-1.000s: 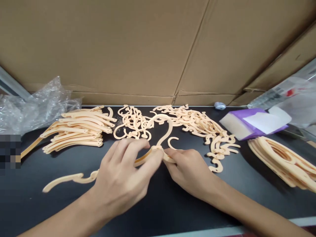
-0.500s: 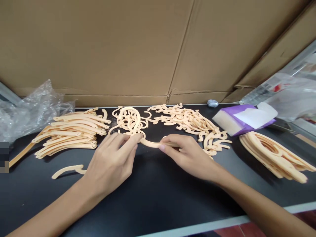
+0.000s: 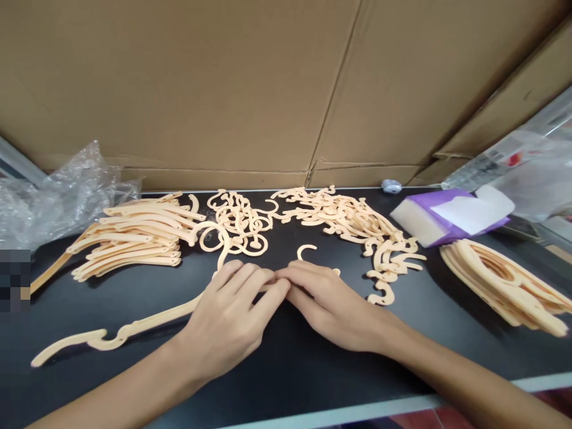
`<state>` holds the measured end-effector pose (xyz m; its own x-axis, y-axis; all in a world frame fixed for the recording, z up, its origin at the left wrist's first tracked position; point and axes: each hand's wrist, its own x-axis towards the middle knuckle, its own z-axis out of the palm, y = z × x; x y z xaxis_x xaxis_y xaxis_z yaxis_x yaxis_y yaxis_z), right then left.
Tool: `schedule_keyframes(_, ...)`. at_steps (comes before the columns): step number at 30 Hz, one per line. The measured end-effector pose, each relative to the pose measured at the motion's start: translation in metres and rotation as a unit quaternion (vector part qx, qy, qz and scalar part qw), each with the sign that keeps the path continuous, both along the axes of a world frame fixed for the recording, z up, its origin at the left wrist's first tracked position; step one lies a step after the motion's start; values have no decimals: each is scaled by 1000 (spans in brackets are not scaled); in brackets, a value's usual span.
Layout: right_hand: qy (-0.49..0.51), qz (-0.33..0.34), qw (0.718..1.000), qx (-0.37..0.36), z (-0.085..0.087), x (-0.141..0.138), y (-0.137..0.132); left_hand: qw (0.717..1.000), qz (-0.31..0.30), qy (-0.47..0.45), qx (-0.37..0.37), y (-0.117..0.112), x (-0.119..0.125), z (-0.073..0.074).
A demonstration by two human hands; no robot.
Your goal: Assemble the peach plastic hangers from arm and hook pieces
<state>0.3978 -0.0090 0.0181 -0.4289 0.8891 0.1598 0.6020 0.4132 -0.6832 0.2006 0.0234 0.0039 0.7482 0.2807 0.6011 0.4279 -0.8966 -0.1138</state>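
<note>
A peach plastic hanger (image 3: 111, 336) lies flat on the black table (image 3: 290, 375). Its long arm runs out to the left and its hook curls up near a pile of loose hooks (image 3: 241, 220). My left hand (image 3: 232, 319) and my right hand (image 3: 330, 304) meet fingertip to fingertip over the hanger's middle. Both press and pinch that part, which their fingers hide. A single loose hook (image 3: 306, 250) lies just beyond my right hand.
A stack of hanger arms (image 3: 134, 238) lies at the left, a second spread of hooks (image 3: 357, 226) at the back right, and a stack of whole hangers (image 3: 500, 280) at the far right. A purple-and-white box (image 3: 447, 217), crumpled plastic (image 3: 58, 196) and cardboard walls (image 3: 268, 89) ring the table.
The hands have drawn together and come nearer to me. The hanger now lies with its arm stretched out to the left, with its hook by the hook pile.
</note>
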Motion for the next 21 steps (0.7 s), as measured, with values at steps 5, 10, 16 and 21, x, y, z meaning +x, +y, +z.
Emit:
schedule_keyframes(5, -18, 0, 998, 63, 1, 7, 5, 1000, -8, -4, -13, 3, -3, -1)
schedule_keyframes(10, -66, -168, 964, 197, 5, 47, 25, 1000, 5, 12, -21, 5, -5, -3)
schedule_keyframes(16, -259, -243, 918, 175, 0, 89, 46, 999, 15, 32, -37, 5, -6, -4)
schedule_keyframes(21, -359, -275, 880, 142, -3, 96, 49, 997, 29, 60, -46, 4, -7, -5)
